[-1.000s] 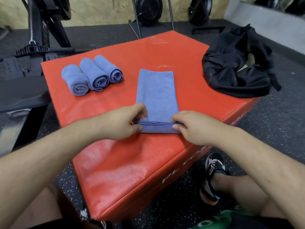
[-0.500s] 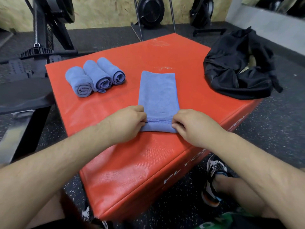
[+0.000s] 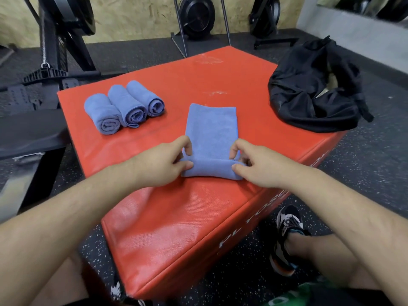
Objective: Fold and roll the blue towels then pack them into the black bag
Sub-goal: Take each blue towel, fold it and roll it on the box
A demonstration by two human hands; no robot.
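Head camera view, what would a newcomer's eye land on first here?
The big red box fills the middle of the view. Near its front, the left hand and right hand pinch the ends of a blue towel whose near end is rolled up. Three rolled towels lie side by side at the box's far left, and the black bag slumps at its right.

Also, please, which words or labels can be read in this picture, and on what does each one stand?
"PL YOS": white letters on the side of the red box; the rest is hidden behind the right forearm or too blurred to read.
White print on the green fabric at the bottom edge: cut off, not readable.
black bag: no text visible.
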